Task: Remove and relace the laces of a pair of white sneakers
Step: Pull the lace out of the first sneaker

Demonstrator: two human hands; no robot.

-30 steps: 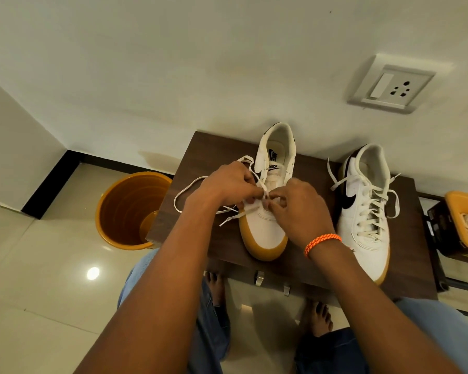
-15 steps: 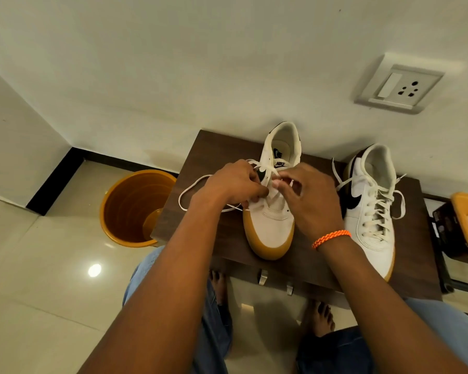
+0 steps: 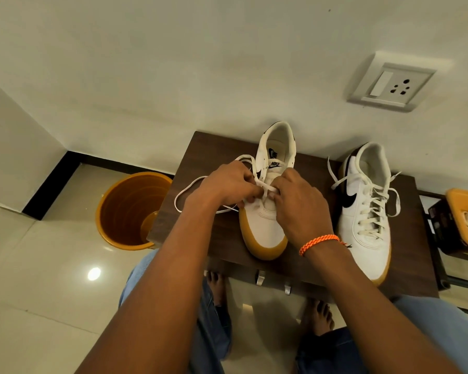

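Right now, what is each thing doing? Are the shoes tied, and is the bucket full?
Left shoe: on the table, partly laced, lace being threaded.
Lace: loose loop trailing left.
Right shoe: laced, ends untied.
Left hand: pinches the lace.
Right hand: pinches the lace.
Bucket: upright, looks empty.
Table: holds both shoes.

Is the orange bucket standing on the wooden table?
No, the orange bucket stands on the tiled floor beside the wooden table.
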